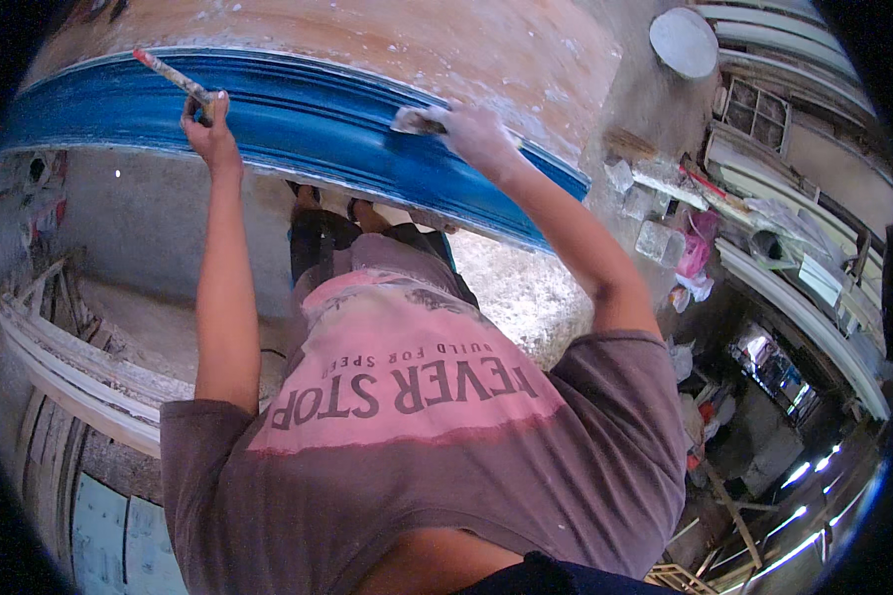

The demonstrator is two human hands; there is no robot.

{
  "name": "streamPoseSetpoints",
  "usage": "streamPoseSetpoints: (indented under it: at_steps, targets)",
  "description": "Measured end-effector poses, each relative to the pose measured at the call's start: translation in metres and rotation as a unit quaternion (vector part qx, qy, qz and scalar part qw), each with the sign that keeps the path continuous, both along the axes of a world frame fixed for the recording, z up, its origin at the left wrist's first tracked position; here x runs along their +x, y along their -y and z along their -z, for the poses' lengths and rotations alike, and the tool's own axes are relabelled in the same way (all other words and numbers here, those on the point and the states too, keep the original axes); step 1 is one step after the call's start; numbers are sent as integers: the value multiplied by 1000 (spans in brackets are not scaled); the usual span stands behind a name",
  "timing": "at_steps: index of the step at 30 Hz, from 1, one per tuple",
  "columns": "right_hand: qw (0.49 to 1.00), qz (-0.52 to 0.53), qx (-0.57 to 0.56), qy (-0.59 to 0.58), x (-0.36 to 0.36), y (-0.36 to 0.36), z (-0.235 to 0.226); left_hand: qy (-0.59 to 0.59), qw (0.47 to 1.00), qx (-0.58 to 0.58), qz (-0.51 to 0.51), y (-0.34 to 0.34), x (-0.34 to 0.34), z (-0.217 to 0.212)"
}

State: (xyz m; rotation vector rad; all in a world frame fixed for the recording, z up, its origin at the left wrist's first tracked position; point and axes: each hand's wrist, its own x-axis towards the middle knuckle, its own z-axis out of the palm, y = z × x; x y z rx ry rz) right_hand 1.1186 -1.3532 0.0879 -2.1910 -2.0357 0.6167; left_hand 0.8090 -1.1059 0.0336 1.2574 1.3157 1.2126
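Note:
A long blue moulding [308,129] with lengthwise grooves stretches in front of me from the left to the right. My left hand [213,134] is closed around a thin, paint-stained stick with a red tip [174,75], held up over the moulding's left part; whether it has bristles does not show. My right hand [479,141] looks whitish and is closed on a pale, flat piece with a darker middle [412,121]. That piece touches or hovers just over the moulding's grooved face; its kind cannot be made out.
Beyond the moulding is a brownish surface with white specks [446,40]. A round white lid or bucket top [684,43] stands at the far right. Plastic containers [660,243], a pink bag [700,241] and long boards [804,322] line the right; white frame pieces [79,372] lie at the left.

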Motion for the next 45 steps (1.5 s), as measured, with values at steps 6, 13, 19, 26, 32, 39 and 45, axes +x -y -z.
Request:
streamPoseSetpoints:
  at_steps: [6, 13, 19, 26, 32, 39, 45]
  targets:
    - [1000, -8, 7, -2, 79, 101, 10, -205, 968, 118, -83, -46, -29, 62]
    - [992, 58, -72, -81, -32, -49, -2, -197, 966, 136, -103, -44, -17, 57]
    - [993, 64, -95, -29, 62, 93, -1, -255, 943, 190, -103, -43, -19, 66]
    - [992, 76, -70, -67, -25, -26, 15, -229, 952, 184, -82, -51, -22, 80]
    - [986, 142, -66, -61, -39, -10, 17, -278, 935, 192, -108, -53, -32, 74]
    - [950, 262, -173, -1, 119, 234, -31, -252, 945, 183, -101, -45, -18, 71]
    - [986, 159, -57, 14, 76, 145, -8, -267, 939, 181, -117, -46, -16, 67]
